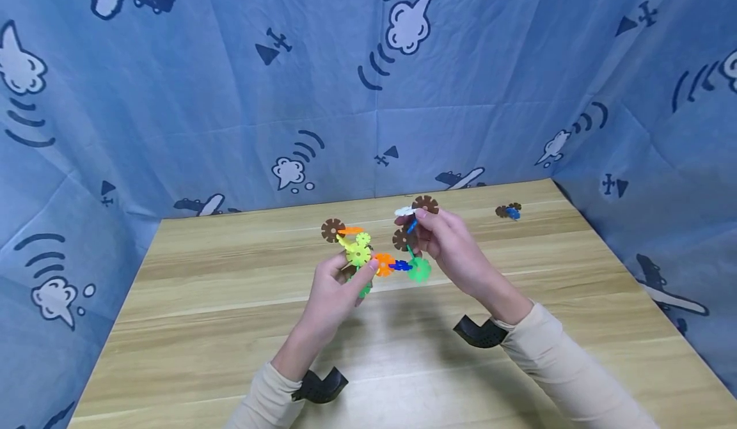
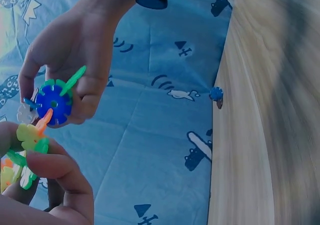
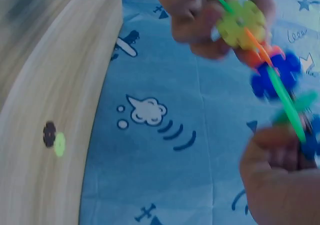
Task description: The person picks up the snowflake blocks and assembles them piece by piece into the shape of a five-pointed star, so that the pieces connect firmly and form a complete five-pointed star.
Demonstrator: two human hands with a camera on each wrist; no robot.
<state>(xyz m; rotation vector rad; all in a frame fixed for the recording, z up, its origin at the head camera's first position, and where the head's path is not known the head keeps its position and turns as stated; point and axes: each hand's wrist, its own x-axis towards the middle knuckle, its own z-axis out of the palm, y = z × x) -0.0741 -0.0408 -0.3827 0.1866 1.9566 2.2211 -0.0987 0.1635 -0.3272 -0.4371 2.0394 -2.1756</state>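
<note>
A chain of notched plastic discs, interlocked edge to edge, hangs between both hands in the head view. My left hand (image 1: 340, 285) pinches it by a yellow-green disc (image 1: 359, 254), thumb in front. An orange disc (image 1: 383, 265), a dark blue disc (image 1: 401, 265) and a green disc (image 1: 420, 270) run rightward from there. My right hand (image 1: 451, 243) pinches the far end between thumb and fingers, near a white disc (image 1: 405, 211), a brown disc (image 1: 425, 205) and a blue disc (image 1: 412, 226). In the right wrist view, that hand's fingertips partly hide the joined pieces.
A small cluster of brown and blue discs (image 1: 508, 211) lies at the table's back right. Another brown disc (image 1: 332, 231) shows left of the left hand. Blue patterned cloth (image 1: 374, 84) hangs behind the wooden table (image 1: 201, 301) and along its sides.
</note>
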